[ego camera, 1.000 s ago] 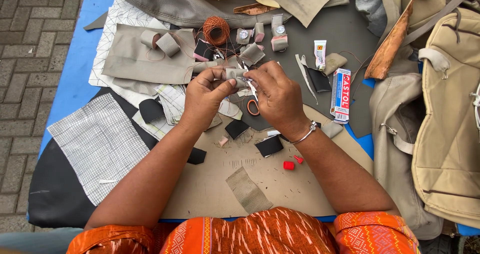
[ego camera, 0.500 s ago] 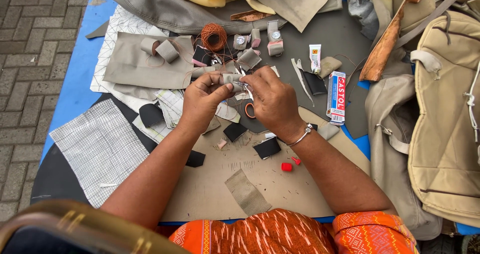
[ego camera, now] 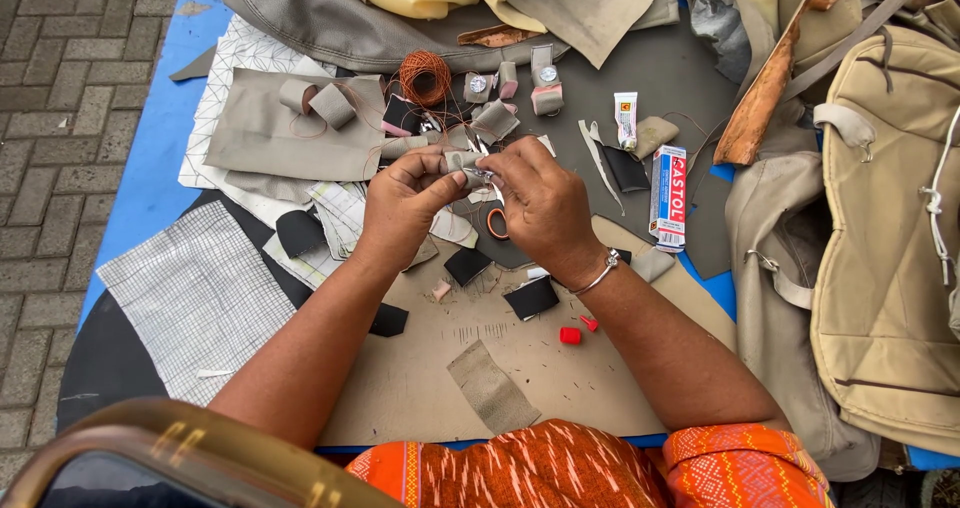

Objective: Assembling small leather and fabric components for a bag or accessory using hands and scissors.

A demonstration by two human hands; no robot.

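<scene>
I hold a small grey strip of fabric (ego camera: 462,161) up in front of me, between both hands, above the middle of the cluttered counter (ego camera: 690,78). My left hand (ego camera: 405,200) is closed on the strip's left end, thumb on top and fingers curled beneath. My right hand (ego camera: 540,200) is closed on the right end, where something small and shiny, perhaps a needle or a clip, shows at my fingertips; I cannot tell which. The strip's long axis runs left to right, level from one hand to the other, so both hands are equally near and both touch it. It looks soft, folded or rolled, a dull beige grey like the scraps around it. Just beyond my hands, further from my body, lie several short rolled pieces of the same grey fabric (ego camera: 332,105), and a spool of copper-orange thread (ego camera: 425,76) with loose thread trailing toward my hands. To my right lie a small glue tube (ego camera: 626,118) and its red and blue box (ego camera: 668,198). Below my wrists, on a tan sheet of board (ego camera: 420,368), are black square patches (ego camera: 531,298), a red cap (ego camera: 570,335) and a grey offcut (ego camera: 492,386). A checked white cloth (ego camera: 195,298) lies to my left, and a beige backpack (ego camera: 890,248) to my far right.
</scene>
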